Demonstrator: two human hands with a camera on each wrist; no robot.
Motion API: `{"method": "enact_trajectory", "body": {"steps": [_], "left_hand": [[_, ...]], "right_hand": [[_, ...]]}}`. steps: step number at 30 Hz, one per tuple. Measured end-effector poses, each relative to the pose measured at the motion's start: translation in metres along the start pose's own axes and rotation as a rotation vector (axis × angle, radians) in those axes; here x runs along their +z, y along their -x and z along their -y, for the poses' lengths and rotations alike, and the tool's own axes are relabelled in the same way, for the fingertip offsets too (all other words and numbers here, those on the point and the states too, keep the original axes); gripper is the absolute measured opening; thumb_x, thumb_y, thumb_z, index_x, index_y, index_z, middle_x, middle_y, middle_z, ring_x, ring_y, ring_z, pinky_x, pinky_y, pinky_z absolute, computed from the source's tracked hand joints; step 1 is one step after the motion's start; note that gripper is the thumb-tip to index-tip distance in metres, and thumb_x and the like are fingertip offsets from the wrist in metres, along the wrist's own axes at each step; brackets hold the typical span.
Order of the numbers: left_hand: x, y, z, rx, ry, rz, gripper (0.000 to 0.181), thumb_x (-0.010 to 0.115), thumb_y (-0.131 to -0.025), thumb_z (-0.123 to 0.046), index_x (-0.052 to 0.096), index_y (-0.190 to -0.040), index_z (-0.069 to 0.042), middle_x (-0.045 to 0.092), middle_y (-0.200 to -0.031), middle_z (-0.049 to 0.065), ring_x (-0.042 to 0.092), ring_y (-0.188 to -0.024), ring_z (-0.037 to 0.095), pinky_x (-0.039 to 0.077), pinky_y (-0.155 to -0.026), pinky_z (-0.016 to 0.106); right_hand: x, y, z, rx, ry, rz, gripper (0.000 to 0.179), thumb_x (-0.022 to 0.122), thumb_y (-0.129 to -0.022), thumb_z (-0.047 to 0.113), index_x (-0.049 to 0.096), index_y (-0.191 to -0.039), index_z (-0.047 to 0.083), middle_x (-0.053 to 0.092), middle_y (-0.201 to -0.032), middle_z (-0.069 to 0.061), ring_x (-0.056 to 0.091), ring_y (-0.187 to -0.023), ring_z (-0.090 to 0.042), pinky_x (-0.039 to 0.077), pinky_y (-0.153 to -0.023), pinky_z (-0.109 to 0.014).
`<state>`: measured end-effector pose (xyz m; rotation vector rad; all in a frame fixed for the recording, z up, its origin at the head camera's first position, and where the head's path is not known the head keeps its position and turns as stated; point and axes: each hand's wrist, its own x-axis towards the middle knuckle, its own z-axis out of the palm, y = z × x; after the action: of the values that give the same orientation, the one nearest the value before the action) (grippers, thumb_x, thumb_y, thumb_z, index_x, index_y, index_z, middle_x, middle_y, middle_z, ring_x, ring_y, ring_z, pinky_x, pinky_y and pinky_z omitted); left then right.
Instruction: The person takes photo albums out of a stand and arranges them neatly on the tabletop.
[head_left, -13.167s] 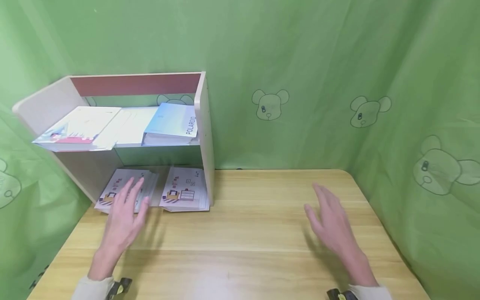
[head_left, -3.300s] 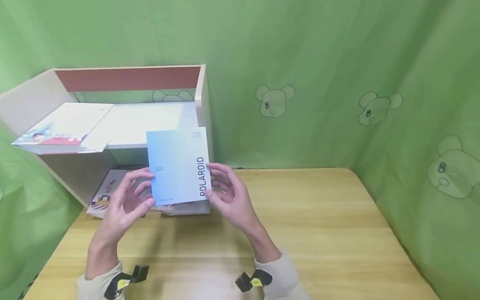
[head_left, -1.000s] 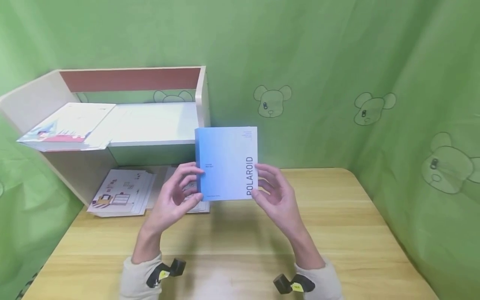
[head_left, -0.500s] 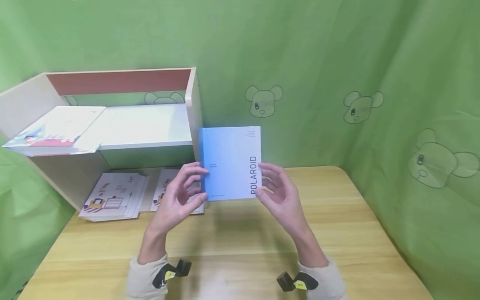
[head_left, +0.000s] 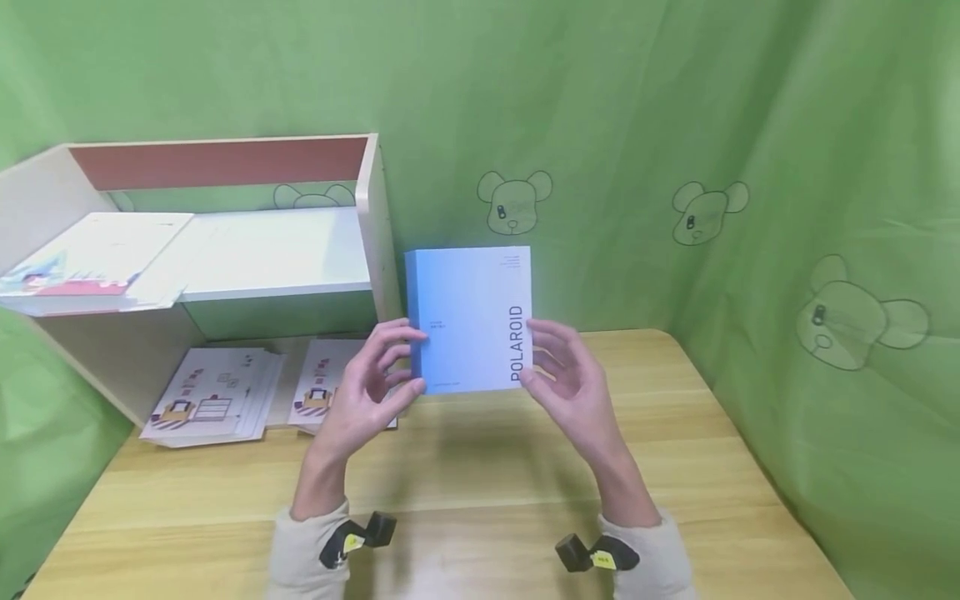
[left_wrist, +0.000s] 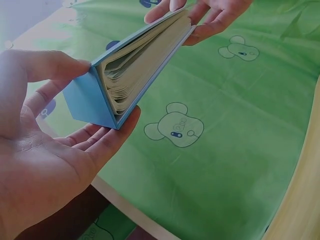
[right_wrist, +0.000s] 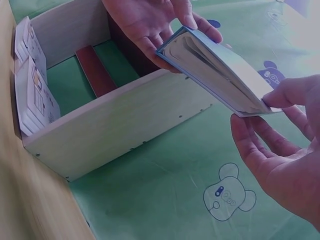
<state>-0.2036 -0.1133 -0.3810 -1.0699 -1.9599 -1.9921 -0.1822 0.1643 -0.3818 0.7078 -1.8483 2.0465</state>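
Holding blue POLAROID bk. (head_left: 472,321) | L hand (head_left: 367,392) pinching spine side | R hand (head_left: 573,387) pinching opp. edge | bk. above table (head_left: 480,483), right of shelf unit (head_left: 381,233)

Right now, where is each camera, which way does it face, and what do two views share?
Head: head-worn, facing forward and down at the POLAROID book; left hand, right hand and sleeves show.
Left wrist: worn there, facing past that hand at the book's pages; both hands show.
Right wrist: worn there, facing the pages and shelf unit; both hands show.
Shared: both wrist views include pages and green cloth.
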Motion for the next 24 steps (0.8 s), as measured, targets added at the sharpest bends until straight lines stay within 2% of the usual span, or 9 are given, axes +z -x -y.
{"method": "enact_trajectory", "body": {"steps": [12,18,24], "left_hand": [[0.012,-0.004,0.007,-0.023,0.041,-0.016,0.053,0.066,-0.089,0.007,0.051,-0.138,-0.001,0.034,-0.157,0.011,0.051,-0.128,0.037,0.047,-0.107,0.058],[0.02,-0.007,0.013,-0.026,0.036,-0.034,0.053,0.066,-0.089,0.008,0.052,-0.139,-0.003,0.032,-0.159,0.01,0.052,-0.128,0.038,0.049,-0.107,0.054],[0.031,-0.011,0.02,-0.016,0.07,-0.041,0.052,0.064,-0.091,0.008,0.051,-0.141,-0.002,0.032,-0.16,0.011,0.052,-0.127,0.039,0.051,-0.106,0.051]], "right_hand": [[-0.013,0.002,0.004,0.034,0.063,0.006,0.059,0.063,-0.092,-0.013,0.048,-0.146,0.004,0.058,-0.135,-0.022,0.064,-0.116,-0.032,0.058,-0.097,-0.04],[-0.022,0.001,0.004,0.042,0.086,0.004,0.059,0.064,-0.092,-0.012,0.048,-0.147,0.005,0.058,-0.136,-0.021,0.063,-0.118,-0.032,0.057,-0.098,-0.039],[-0.032,0.002,0.007,0.048,0.11,-0.003,0.059,0.065,-0.093,-0.011,0.048,-0.147,0.004,0.058,-0.136,-0.02,0.063,-0.118,-0.03,0.057,-0.098,-0.036]]}}
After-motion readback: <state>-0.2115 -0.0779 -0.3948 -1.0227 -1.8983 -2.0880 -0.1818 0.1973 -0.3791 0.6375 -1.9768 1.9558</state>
